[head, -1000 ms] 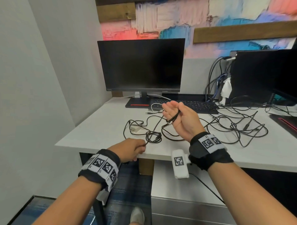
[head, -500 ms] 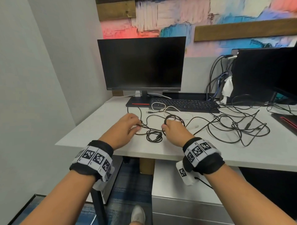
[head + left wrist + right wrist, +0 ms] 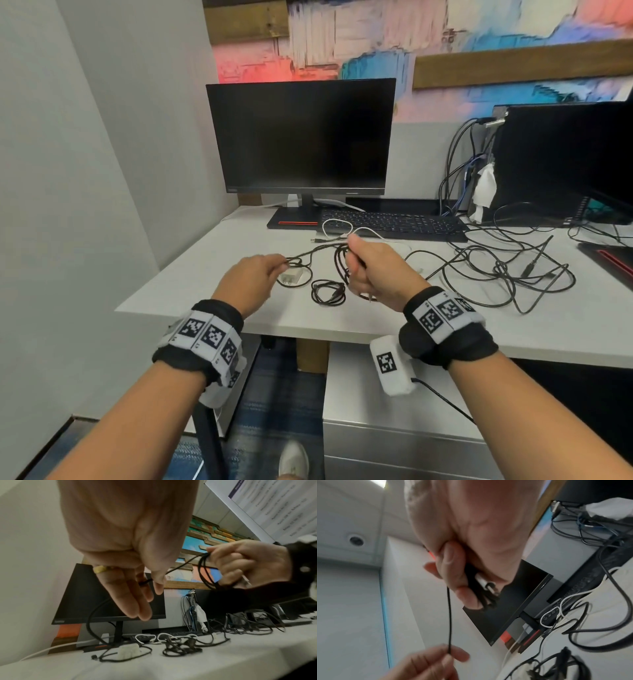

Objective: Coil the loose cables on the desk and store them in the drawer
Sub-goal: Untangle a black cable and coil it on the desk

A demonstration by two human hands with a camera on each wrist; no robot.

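Gripping several loops of a black cable [image 3: 339, 263] in a closed fist, the right hand [image 3: 376, 274] is raised above the white counter [image 3: 212, 291], with a silver-tipped plug poking out below its fingers. The left hand [image 3: 251, 282] pinches the same cable's free length between thumb and fingertips, to the left of the right hand. Beneath them lie a small coiled black cable [image 3: 327, 291] and a white charger [image 3: 291, 275], both near the front edge. A larger tangle of cables [image 3: 513, 270] spreads to the right. A keyboard [image 3: 394, 222] and monitor [image 3: 301, 137] stand behind; a grey drawer unit [image 3: 359, 411] sits under the counter edge.
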